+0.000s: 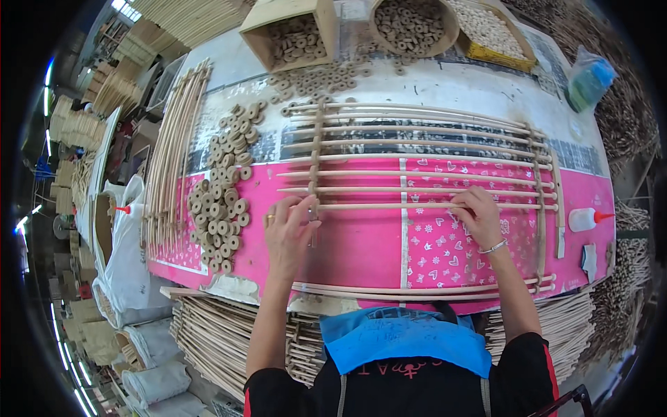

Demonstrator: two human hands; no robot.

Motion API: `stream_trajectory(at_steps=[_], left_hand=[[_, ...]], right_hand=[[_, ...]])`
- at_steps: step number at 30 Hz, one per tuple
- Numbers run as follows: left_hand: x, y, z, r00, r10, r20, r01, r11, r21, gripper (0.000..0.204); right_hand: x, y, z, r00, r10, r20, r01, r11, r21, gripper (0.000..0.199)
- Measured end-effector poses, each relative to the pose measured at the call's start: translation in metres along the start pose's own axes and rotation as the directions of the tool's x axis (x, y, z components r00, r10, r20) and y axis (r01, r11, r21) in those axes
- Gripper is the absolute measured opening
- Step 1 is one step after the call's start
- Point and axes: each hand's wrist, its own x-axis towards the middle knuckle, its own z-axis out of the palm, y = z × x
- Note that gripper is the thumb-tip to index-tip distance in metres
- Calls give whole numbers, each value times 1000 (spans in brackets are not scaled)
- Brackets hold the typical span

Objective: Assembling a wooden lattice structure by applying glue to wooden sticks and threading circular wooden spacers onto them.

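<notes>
A frame of pale wooden rods (424, 156) lies across the pink and white table (361, 243), with several long rods running left to right and crosspieces at each end. My left hand (288, 233) pinches the nearest rod (417, 206) where it meets the left crosspiece (316, 163). Further along the same rod, my right hand (478, 214) rests with its fingers curled on it. Two more rods (417, 290) lie along the table's near edge.
Small wooden rings (221, 201) are heaped left of the frame. A bundle of long rods (174, 149) lies at the table's left side. Boxes and a bowl of rings (410, 26) stand at the back. A glue bottle (587, 219) lies at the right.
</notes>
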Motion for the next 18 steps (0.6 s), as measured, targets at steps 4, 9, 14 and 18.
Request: stream_trajectory(at_steps=[4,9,14,18], left_hand=[[0,-8,10,1000,-8,-1,8,999,48,47],[5,-12,16,999,-21,-41,23,999,49,44],[0,-12,16,999,-40,-29,42,998,55,47],[-9,-44,8,982,-170,-83,162,982,-97,46]], right_hand=[[4,-6,3,1000,-13,11,13,1000,-13,14],[5,-6,5,998,-64,17,66,986,-153,14],[10,-17,6,995,-98,-17,92,972,-215,19],[-28,-35,-20,995,87,53,-81,991,-105,21]])
